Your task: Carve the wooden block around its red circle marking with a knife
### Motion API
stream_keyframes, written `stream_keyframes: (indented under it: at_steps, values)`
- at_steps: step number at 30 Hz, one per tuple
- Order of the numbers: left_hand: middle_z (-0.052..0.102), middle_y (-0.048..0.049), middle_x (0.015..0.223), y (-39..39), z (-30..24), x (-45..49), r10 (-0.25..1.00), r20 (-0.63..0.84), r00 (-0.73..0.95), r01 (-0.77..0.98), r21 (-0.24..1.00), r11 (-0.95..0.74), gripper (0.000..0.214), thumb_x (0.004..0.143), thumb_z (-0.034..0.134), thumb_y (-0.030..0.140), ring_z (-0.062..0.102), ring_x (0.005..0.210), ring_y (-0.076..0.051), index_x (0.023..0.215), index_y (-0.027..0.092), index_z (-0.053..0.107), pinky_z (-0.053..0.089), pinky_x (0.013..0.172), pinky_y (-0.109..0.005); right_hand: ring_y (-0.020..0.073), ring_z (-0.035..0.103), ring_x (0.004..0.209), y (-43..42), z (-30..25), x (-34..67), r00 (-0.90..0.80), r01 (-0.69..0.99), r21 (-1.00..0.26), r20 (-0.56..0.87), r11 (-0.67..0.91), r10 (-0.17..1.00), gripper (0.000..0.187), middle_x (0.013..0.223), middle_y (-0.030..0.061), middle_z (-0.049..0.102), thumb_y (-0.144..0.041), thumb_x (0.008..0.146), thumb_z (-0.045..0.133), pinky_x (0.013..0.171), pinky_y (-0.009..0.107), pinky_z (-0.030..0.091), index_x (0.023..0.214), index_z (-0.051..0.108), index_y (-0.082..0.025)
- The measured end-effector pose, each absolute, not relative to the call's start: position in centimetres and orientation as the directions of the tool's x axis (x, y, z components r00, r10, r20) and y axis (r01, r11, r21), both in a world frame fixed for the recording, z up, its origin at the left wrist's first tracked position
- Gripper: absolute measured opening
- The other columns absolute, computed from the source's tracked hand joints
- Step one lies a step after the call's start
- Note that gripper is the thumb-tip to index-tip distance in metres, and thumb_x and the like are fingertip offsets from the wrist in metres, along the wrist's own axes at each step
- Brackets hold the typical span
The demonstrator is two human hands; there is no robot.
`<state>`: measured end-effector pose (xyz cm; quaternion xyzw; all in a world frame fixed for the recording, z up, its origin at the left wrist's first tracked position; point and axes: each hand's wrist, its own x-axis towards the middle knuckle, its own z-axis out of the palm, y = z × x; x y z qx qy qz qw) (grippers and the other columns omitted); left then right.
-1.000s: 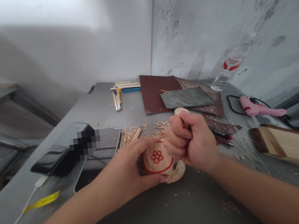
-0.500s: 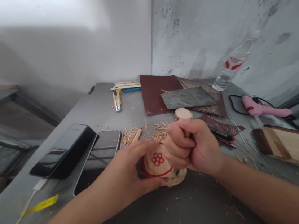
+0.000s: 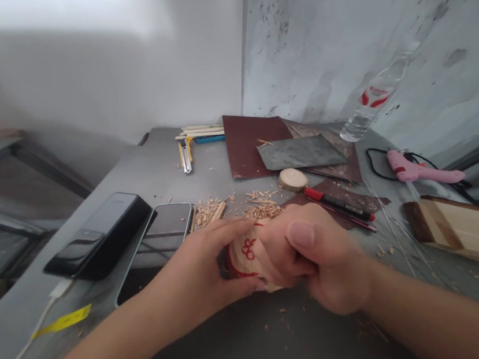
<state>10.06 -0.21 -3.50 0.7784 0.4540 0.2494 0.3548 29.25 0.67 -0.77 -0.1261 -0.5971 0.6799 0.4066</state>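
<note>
A round wooden piece (image 3: 240,259) with a red outline and a red flower drawn on it stands low in the middle of the view. My left hand (image 3: 208,265) is closed around its left side, fingers over the top and thumb at the near edge. Against its right side is my right hand (image 3: 306,247), curled into a fist with the thumb on top. Whatever that fist grips is hidden by the fingers, which also cover the right part of the wood. Wood shavings (image 3: 263,210) lie just beyond the hands.
A phone (image 3: 168,223) and a black box-shaped device (image 3: 98,237) with a cable lie left. Behind are a utility knife (image 3: 185,156), sandpaper (image 3: 250,146) and a wood slice (image 3: 292,179). To the right are a marker (image 3: 338,204), pink glue gun (image 3: 422,171), wooden block (image 3: 468,230) and bottle (image 3: 375,96).
My right fist has turned and dropped lower, now covering more of the flower. The wood slice and marker behind it show more fully. My left hand keeps its hold.
</note>
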Motion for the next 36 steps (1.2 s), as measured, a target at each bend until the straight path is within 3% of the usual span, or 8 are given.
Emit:
stream_keyframes:
  at_steps: [4, 10, 19, 21, 24, 27, 33, 36]
  values:
    - [0.071, -0.0028, 0.139, -0.1, -3.8, 10.0, 0.874, 0.075, 0.480, 0.517, 0.780, -0.351, 0.056, 0.076, 0.086, 0.039, 0.067, 0.126, -0.031, 0.129, 0.030, 0.070, 0.053, 0.112, -0.047, 0.0083, 0.024, 0.042, 1.2, -0.9, 28.7, -0.578, -0.515, -0.854, 0.285, -0.071, 0.765, 0.053, 0.049, -0.0067, 0.029, -0.044, 0.102, 0.051, 0.041, 0.020, 0.024, 0.056, 0.035, -0.022]
    - [0.069, -0.0064, 0.143, -0.4, -4.5, 9.9, 0.884, 0.129, 0.450, 0.527, 0.761, -0.379, 0.066, 0.073, 0.091, 0.040, 0.066, 0.130, -0.029, 0.133, 0.027, 0.066, 0.051, 0.115, -0.045, 0.0068, 0.012, 0.037, 2.7, -1.3, 29.1, -0.431, -0.561, -0.788, 0.018, -0.252, 0.902, 0.047, 0.046, -0.0099, 0.021, -0.040, 0.093, 0.053, 0.034, 0.017, 0.016, 0.055, 0.031, -0.023]
    - [0.072, -0.0012, 0.137, -0.3, -3.1, 10.3, 0.869, 0.068, 0.490, 0.522, 0.775, -0.356, 0.056, 0.076, 0.088, 0.038, 0.067, 0.127, -0.026, 0.128, 0.031, 0.068, 0.053, 0.110, -0.042, 0.0058, 0.017, 0.039, 2.3, -1.2, 29.1, -0.637, -0.528, -0.813, 0.187, -0.246, 0.747, 0.052, 0.048, -0.0086, 0.025, -0.044, 0.098, 0.052, 0.036, 0.016, 0.022, 0.055, 0.033, -0.022]
    - [0.072, -0.0008, 0.138, -0.3, -3.0, 10.4, 0.870, 0.073, 0.487, 0.525, 0.772, -0.358, 0.054, 0.076, 0.088, 0.035, 0.066, 0.128, -0.026, 0.126, 0.031, 0.069, 0.053, 0.111, -0.042, 0.0060, 0.020, 0.039, 1.8, -1.0, 28.6, -0.561, -0.508, -0.845, 0.180, -0.164, 0.808, 0.050, 0.048, -0.0083, 0.027, -0.042, 0.098, 0.052, 0.037, 0.017, 0.023, 0.056, 0.035, -0.022]
    - [0.069, -0.0022, 0.143, -0.3, -3.2, 10.4, 0.875, 0.081, 0.476, 0.539, 0.760, -0.364, 0.054, 0.075, 0.088, 0.034, 0.064, 0.132, -0.027, 0.126, 0.029, 0.070, 0.051, 0.114, -0.042, 0.0068, 0.020, 0.039, 1.2, -0.9, 28.0, -0.296, -0.477, -0.876, 0.081, -0.074, 0.952, 0.047, 0.048, -0.0084, 0.026, -0.038, 0.099, 0.048, 0.036, 0.017, 0.021, 0.056, 0.035, -0.023]
    - [0.068, -0.0049, 0.144, -0.3, -3.6, 10.2, 0.881, 0.104, 0.461, 0.546, 0.750, -0.374, 0.059, 0.073, 0.090, 0.033, 0.065, 0.132, -0.027, 0.128, 0.028, 0.070, 0.052, 0.114, -0.042, 0.0071, 0.015, 0.038, 1.1, -1.0, 27.9, -0.115, -0.507, -0.859, -0.013, -0.070, 0.993, 0.048, 0.047, -0.0091, 0.023, -0.037, 0.100, 0.044, 0.034, 0.018, 0.020, 0.056, 0.034, -0.023]
    - [0.069, -0.0056, 0.144, -0.4, -4.1, 10.2, 0.886, 0.115, 0.449, 0.546, 0.749, -0.375, 0.061, 0.074, 0.088, 0.036, 0.065, 0.132, -0.028, 0.130, 0.026, 0.069, 0.051, 0.116, -0.044, 0.0054, 0.014, 0.037, 1.5, -1.3, 29.5, -0.504, -0.574, -0.801, 0.179, -0.172, 0.845, 0.057, 0.046, -0.0090, 0.022, -0.048, 0.095, 0.057, 0.036, 0.018, 0.019, 0.054, 0.028, -0.022]
    - [0.069, -0.0050, 0.143, -0.5, -3.9, 10.3, 0.887, 0.105, 0.449, 0.546, 0.754, -0.366, 0.061, 0.074, 0.088, 0.034, 0.065, 0.132, -0.028, 0.130, 0.026, 0.068, 0.052, 0.116, -0.044, 0.0062, 0.016, 0.038, 1.7, -1.4, 29.4, -0.540, -0.557, -0.811, 0.191, -0.178, 0.820, 0.056, 0.047, -0.0085, 0.024, -0.047, 0.097, 0.055, 0.036, 0.018, 0.019, 0.054, 0.030, -0.022]
